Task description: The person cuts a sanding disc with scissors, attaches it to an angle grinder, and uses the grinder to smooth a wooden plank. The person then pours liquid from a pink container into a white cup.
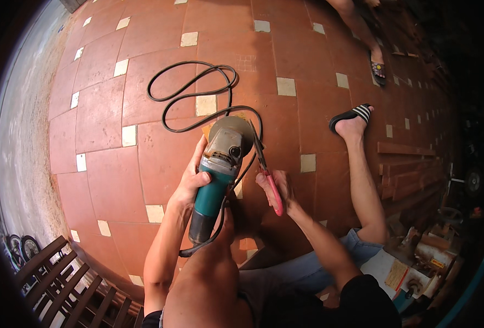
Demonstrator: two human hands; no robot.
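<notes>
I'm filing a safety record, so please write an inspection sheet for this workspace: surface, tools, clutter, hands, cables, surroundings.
Surface: reddish tiled floor with small pale square insets.
Tools: teal angle grinder; red-handled shears, blades close to the grinder's disc, contact unclear.
Clutter: wooden boards lying at right; mixed items at lower right, too dim to sort.
Hands: left hand grips the grinder; right hand holds the shears.
Cables: black cord looped loosely on the floor beyond the grinder.
Surroundings: another person's sandalled foot, upper right; dark slatted furniture, lower left.
</notes>
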